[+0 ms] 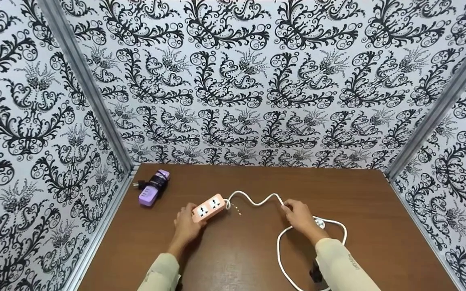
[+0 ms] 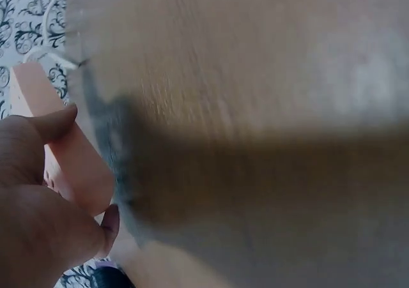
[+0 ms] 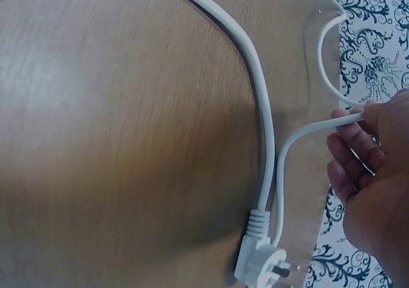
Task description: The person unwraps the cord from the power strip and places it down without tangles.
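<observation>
My left hand [image 1: 187,223] grips the near end of a peach power strip [image 1: 208,209] with white socket faces. In the left wrist view, the thumb lies across the side of the strip [image 2: 80,163]. A white cord [image 1: 257,203] runs in waves from its far end to my right hand [image 1: 299,217], which pinches it between thumb and fingers. Past that hand the cord loops over the table around the right forearm. The white plug [image 3: 265,265] lies on the table beside the cord, close to the right wrist.
A purple power strip [image 1: 149,195] with a black cord wrapped round it lies at the table's back left. The brown table [image 1: 233,250] is bordered by patterned walls [image 1: 233,81] at the back and both sides. A dark object [image 1: 316,271] sits by the right sleeve.
</observation>
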Available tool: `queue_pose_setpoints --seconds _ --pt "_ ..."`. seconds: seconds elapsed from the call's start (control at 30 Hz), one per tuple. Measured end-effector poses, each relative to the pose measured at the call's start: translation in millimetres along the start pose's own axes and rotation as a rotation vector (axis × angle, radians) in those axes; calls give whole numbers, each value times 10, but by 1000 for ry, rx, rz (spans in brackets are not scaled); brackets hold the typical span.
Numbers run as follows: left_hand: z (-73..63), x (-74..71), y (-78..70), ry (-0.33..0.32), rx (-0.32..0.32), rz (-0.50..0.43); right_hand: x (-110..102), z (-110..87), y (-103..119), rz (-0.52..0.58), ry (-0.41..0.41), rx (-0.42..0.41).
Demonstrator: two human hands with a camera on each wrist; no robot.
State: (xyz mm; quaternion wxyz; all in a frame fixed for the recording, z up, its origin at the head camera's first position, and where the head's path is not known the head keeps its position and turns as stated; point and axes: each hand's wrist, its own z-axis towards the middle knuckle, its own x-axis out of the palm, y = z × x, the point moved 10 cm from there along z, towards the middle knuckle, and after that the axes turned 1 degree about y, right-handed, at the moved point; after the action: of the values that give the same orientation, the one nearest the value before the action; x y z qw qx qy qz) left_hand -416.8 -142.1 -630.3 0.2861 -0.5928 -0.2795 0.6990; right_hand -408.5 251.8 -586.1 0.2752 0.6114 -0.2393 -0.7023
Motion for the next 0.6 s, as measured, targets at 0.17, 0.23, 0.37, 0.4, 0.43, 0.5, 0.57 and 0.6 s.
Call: queue_pose_setpoints --seconds 0.17,0.23,0.37,0.4,0.43,0.5,0.57,0.6 --pt "78 131 -122 28 59 85 92 29 31 -5 30 -1" --pt "92 185 -147 46 61 111 118 30 41 -13 35 -9" --pt "106 262 -169 75 51 135 136 20 43 -11 36 -20" --pt "109 276 -171 81 49 138 130 16 34 -10 33 -15" --pt "112 283 -177 85 51 138 116 12 27 -8 27 -14" --pt "119 296 -180 95 53 141 80 2 10 -3 13 -10" --pt "123 299 -175 105 56 159 46 -12 -7 1 8 -10" --pt "122 300 -169 111 55 167 33 -19 -17 3 9 -9"
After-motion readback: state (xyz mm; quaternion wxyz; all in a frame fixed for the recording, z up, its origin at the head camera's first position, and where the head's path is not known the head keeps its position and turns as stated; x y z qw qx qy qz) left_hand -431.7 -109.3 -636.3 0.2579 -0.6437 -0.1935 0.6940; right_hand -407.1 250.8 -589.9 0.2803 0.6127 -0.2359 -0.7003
